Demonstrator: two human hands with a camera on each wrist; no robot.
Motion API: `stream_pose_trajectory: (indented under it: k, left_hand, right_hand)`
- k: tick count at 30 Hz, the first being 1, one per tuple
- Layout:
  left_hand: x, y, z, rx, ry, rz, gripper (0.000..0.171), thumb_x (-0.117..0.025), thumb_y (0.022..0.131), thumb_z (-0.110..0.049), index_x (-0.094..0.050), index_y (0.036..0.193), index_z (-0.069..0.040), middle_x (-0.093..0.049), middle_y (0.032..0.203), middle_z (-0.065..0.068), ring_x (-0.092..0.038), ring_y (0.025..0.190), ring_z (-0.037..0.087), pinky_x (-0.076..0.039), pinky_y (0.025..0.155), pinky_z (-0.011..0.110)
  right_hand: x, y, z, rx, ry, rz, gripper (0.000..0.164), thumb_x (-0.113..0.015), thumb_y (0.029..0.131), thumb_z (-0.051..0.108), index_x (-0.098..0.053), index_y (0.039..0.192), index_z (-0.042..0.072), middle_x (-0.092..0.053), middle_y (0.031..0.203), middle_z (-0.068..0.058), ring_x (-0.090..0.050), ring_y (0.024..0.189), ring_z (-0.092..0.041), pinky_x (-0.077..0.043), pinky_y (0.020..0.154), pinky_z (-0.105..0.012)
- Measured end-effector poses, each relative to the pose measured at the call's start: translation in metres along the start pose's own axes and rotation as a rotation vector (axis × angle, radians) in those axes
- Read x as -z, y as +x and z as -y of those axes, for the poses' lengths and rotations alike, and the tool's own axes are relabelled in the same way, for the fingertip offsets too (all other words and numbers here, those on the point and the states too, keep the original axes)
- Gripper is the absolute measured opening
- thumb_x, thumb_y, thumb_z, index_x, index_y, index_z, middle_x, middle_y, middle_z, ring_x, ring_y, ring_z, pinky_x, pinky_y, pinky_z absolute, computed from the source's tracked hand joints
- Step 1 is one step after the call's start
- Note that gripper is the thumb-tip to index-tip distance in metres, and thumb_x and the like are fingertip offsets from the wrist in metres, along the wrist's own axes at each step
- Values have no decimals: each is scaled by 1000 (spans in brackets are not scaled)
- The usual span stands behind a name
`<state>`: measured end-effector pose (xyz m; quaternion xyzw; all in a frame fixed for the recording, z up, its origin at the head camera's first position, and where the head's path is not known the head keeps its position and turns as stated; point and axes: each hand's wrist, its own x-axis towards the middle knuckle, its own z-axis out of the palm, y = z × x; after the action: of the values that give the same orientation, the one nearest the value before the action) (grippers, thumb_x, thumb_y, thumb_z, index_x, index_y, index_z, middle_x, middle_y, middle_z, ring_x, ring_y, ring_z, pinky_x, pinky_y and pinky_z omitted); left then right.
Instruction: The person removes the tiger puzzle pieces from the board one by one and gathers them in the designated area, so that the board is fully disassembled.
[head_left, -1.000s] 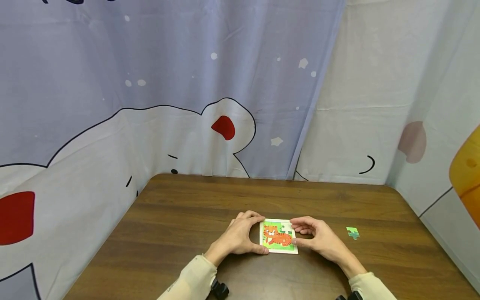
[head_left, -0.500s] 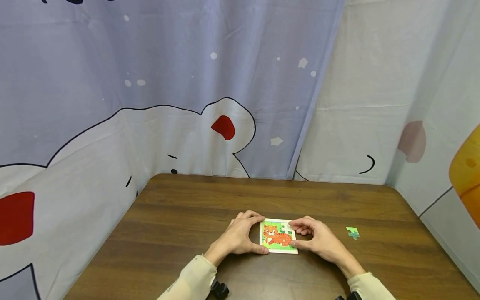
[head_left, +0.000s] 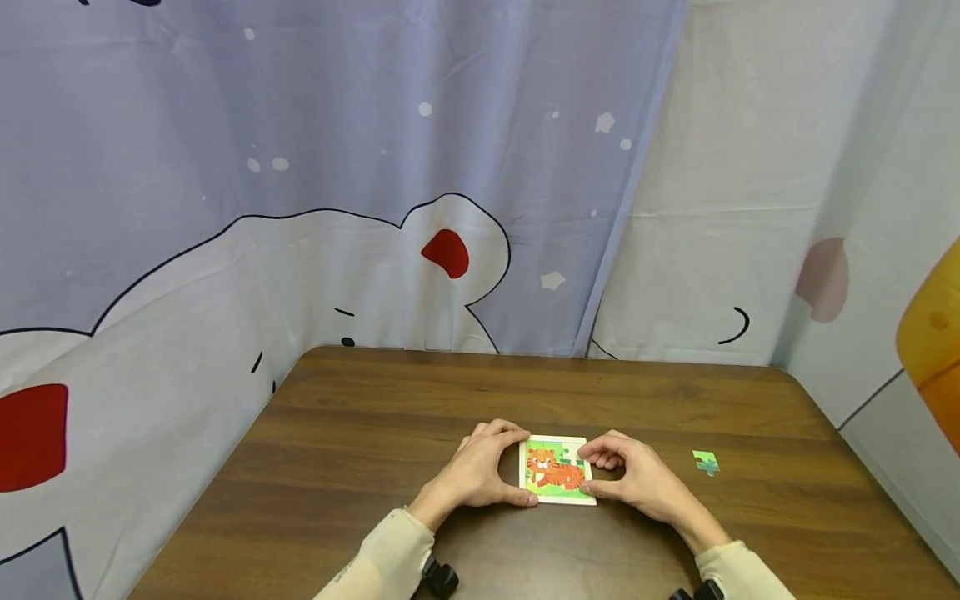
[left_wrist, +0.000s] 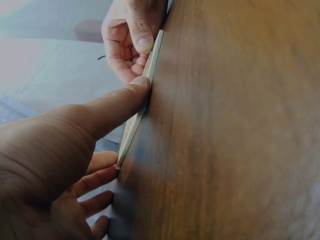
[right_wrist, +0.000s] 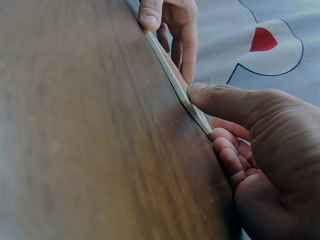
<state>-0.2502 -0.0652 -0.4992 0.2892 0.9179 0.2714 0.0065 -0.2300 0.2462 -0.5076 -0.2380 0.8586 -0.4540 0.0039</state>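
A small square jigsaw puzzle [head_left: 551,500] with a white border lies flat on the table, showing an orange tiger on green. Near its upper right, a pale piece-shaped gap shows. My left hand [head_left: 480,473] holds the puzzle's left side, thumb at the near edge and forefinger at the far edge. From the right, my right hand [head_left: 637,477] has its thumb and forefinger on the puzzle's right side, the other fingers curled. In the right wrist view the right thumb [right_wrist: 220,100] presses on top near the puzzle's edge [right_wrist: 170,72].
A loose green jigsaw piece [head_left: 706,462] lies on the wooden table [head_left: 375,400], right of the right hand. Behind the table hangs a printed curtain [head_left: 360,275], and more cloth [head_left: 885,350] runs along the right side.
The right forefinger has shifted slightly left over the puzzle's upper right, and the thumb a little left too. The left hand, puzzle and loose piece stay in place.
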Motion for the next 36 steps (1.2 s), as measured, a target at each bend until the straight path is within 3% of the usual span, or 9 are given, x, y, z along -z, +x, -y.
stream_pose_trajectory:
  k: [16, 27, 36]
  left_hand:
    - [1, -1, -1, 1, 1, 0, 98, -103, 76, -55, -65, 156, -13, -62, 151, 2, -55, 139, 29, -48, 112, 51]
    - [2, -1, -2, -3, -4, -3, 98, -103, 75, -54, -65, 156, -12, -62, 150, 2, -55, 139, 29, -48, 111, 50]
    - [3, -1, -2, 1, -4, 1, 99, -103, 75, -54, -64, 156, -12, -62, 151, 2, -55, 140, 28, -47, 112, 51]
  right_hand:
    - [1, 3, 0, 35, -92, 30, 39, -99, 88, 31, -80, 118, 15, -69, 103, 2, -63, 93, -12, -54, 83, -27]
    - [1, 6, 3, -47, -66, 71, 40, -98, 88, 28, -75, 117, 12, -63, 104, -2, -58, 94, -13, -50, 82, -26]
    - [1, 6, 1, -51, -52, 70, 41, -97, 88, 27, -74, 117, 11, -62, 104, -3, -57, 94, -14, -50, 83, -25]
